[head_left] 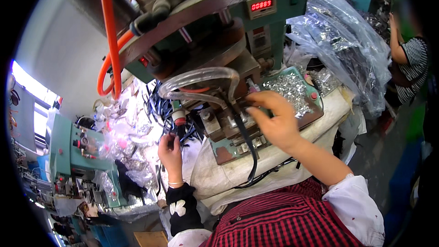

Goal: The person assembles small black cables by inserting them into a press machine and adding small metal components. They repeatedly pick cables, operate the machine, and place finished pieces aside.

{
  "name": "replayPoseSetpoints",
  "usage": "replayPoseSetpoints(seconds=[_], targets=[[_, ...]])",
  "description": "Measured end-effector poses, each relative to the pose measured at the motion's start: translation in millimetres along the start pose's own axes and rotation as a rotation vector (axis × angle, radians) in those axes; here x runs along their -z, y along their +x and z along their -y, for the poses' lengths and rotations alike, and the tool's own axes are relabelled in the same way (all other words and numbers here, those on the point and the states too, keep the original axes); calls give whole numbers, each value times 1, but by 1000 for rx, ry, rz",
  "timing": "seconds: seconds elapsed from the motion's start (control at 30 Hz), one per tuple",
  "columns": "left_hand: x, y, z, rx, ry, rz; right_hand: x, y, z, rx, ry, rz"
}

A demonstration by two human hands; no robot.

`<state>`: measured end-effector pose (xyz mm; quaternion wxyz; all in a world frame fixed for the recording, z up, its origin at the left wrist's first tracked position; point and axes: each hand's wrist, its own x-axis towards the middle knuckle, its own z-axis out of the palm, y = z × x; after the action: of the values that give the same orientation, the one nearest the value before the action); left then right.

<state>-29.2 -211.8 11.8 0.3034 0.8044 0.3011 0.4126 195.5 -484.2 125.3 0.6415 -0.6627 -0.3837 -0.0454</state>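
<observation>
My right hand (280,121) reaches in at the right side of the press die (231,119), thumb and forefinger curled close to the metal. What they hold, if anything, is too small to make out. A black strap (247,142) runs out of the die and hangs over the front of the press bed. My left hand (171,154) is to the left of the die, fingers curled together beside a pile of black straps (157,103); its fingertips hide what is in them. Close by stands a red push button (179,118). A bent clear tube (201,74) arches above the die.
Small shiny metal pieces (290,92) are heaped on the green press bed's right side. Overhead is the press head (196,50) with an orange hose (109,32). Another green machine (68,148) stands left. Large plastic bags (338,41) and another person (411,59) are at the right.
</observation>
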Motion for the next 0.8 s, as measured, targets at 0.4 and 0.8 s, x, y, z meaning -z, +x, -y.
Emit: replayPoseSetpoints(seconds=[0.4,0.8], targets=[[-12,-4,-178,-361,-433,-152,-22,-6,22,-373,526,48],[-76,-12,-201,-1056,-69,87,70,-29,-110,37,-908,-63]])
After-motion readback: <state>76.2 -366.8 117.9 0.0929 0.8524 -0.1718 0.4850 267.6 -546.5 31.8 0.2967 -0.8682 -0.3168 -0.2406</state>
